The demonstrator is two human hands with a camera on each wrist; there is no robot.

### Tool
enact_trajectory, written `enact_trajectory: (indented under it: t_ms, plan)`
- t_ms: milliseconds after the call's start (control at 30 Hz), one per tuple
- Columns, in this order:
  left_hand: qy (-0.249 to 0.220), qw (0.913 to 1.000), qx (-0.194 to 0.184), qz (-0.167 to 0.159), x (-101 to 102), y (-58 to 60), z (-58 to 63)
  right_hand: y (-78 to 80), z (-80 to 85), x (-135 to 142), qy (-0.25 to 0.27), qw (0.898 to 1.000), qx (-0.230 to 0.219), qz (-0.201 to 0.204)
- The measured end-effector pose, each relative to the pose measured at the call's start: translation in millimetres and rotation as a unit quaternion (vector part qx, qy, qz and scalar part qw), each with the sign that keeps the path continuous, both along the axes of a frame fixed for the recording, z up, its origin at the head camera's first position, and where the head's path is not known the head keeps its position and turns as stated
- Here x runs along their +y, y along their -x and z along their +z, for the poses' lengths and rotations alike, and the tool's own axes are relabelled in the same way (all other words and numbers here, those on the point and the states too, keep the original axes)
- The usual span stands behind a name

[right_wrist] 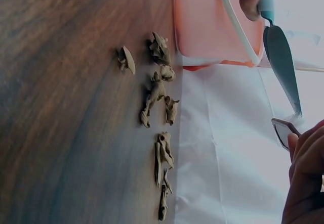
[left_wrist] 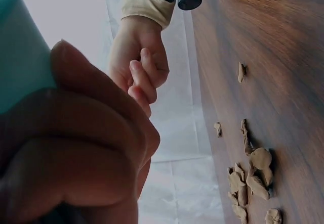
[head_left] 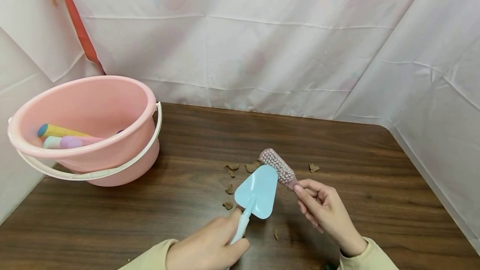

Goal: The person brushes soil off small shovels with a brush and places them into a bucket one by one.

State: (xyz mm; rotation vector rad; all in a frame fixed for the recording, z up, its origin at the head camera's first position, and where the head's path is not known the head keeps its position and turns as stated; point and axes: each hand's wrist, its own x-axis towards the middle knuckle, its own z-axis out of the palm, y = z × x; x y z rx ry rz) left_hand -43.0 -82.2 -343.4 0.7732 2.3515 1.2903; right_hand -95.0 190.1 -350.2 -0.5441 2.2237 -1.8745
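Note:
In the head view my left hand [head_left: 210, 236] grips the handle of a light blue trowel [head_left: 258, 191], its blade pointing away from me above the table. My right hand [head_left: 326, 211] pinches the handle of a small pink brush [head_left: 277, 165], whose bristle side faces up. The brush head is close to the blade's tip; whether they touch I cannot tell. Brown dry flakes [head_left: 227, 205] lie on the table below and around the blade. The right wrist view shows several curled flakes [right_wrist: 157, 95] under the raised trowel [right_wrist: 283, 62]. Part of the flakes is hidden behind blade and hand.
A pink bucket [head_left: 123, 153] with a white handle stands at the left, holding yellow, mint and purple-pink handled things [head_left: 71, 141]. The dark wooden table [head_left: 195, 136] ends against white curtains [head_left: 262, 61] at the back and sides. One flake [head_left: 313, 168] lies right of the brush.

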Motion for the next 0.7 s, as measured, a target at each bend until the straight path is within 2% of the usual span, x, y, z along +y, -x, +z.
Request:
enact_trajectory:
  t_ms: [133, 300, 500, 700]
  plan:
    - [0.005, 1.0000, 0.001, -0.005, -1.5, -0.1, 1.4, -0.4, 3.0, -0.4, -0.007, 1.000, -0.011, -0.019]
    - [0.005, 1.0000, -0.003, -0.003, -9.1, 1.7, 6.4, -1.6, 2.2, 0.9, -0.022, 0.999, 0.002, -0.035]
    - [0.016, 0.9979, 0.042, 0.045, -24.5, 4.7, 20.3, -3.7, -1.9, 7.0, -0.029, 0.998, 0.004, -0.053]
    - [0.049, 0.9925, 0.047, 0.102, -39.8, 9.6, 35.2, -7.1, -8.2, 14.0, -0.035, 0.998, 0.005, -0.048]
